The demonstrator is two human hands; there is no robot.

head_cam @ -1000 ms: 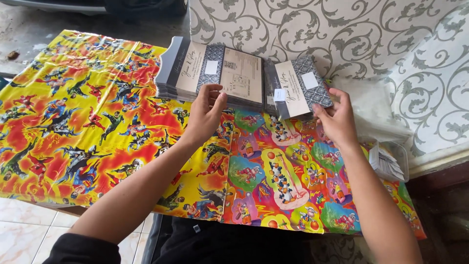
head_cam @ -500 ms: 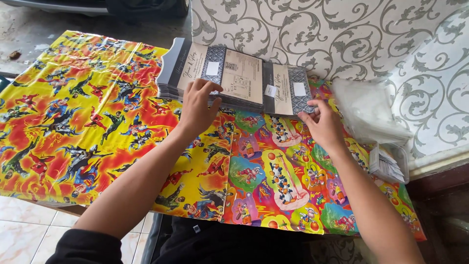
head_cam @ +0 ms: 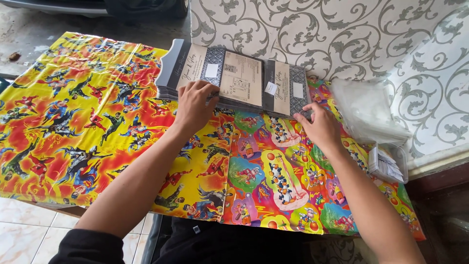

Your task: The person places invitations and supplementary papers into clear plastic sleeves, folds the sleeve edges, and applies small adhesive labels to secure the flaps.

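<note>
A stack of grey-and-cream printed paper cards [head_cam: 234, 80] lies at 12 o'clock on the desk, resting on bright cartoon-patterned wrapping paper [head_cam: 88, 122]. The left hand [head_cam: 194, 105] presses on the stack's near edge, fingers spread apart and flat. The right hand [head_cam: 320, 126] touches the stack's right corner, fingers loosely apart. A clear plastic bag [head_cam: 366, 110] sits at 2 o'clock, just beside the stack.

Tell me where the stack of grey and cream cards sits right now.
In the head view, the stack of cards lies at the table's far edge against the patterned wall, left hand on it, right hand at its right corner.
</note>
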